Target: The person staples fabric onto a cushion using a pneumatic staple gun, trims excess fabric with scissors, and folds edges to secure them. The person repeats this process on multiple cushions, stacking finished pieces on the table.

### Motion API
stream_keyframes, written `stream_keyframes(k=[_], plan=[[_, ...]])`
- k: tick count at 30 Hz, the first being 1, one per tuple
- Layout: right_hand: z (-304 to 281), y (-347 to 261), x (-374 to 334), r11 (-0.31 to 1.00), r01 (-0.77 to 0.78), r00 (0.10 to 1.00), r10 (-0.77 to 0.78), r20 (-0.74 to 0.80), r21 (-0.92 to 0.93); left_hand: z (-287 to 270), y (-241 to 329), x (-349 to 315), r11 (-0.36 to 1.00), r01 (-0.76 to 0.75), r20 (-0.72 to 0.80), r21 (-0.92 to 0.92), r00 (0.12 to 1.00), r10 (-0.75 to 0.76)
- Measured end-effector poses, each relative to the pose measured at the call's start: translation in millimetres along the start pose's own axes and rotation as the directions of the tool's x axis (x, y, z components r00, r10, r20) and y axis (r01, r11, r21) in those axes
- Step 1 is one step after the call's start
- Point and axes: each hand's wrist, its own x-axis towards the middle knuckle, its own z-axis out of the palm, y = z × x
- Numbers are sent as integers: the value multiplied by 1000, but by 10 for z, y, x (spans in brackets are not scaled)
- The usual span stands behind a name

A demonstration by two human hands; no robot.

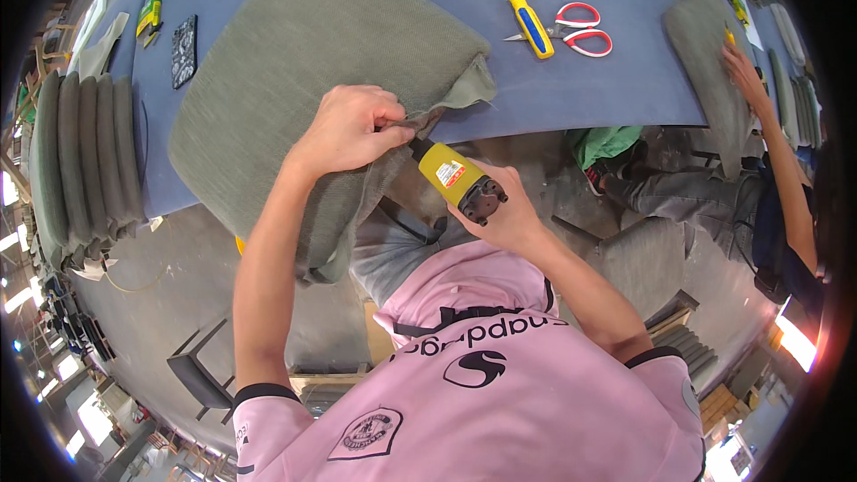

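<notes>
A large grey-green fabric-covered seat pad lies tilted over the near edge of the blue table. At its near right corner my left hand is closed, pinching the loose fabric edge between thumb and fingers. My right hand wraps round a yellow and black staple gun. The gun's nose meets the fabric close to my left fingertips; the exact contact point is hidden.
Beyond the pad lie a yellow-and-blue-handled screwdriver and red-and-white scissors. A dark phone and a yellow-green box sit left. Stacked pads stand far left. A co-worker's hand touches another pad at right.
</notes>
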Motion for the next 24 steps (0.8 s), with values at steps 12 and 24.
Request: stream_keyframes(k=[12,24], plan=[[37,183,-252,986,-71,996,78,40,-148,-187,298,-136,942,-113,146,317,987,69],[13,-135,-62,993,-119,989,120,82,-18,-127,-60,-135,999,-35,161,-29,986,40]])
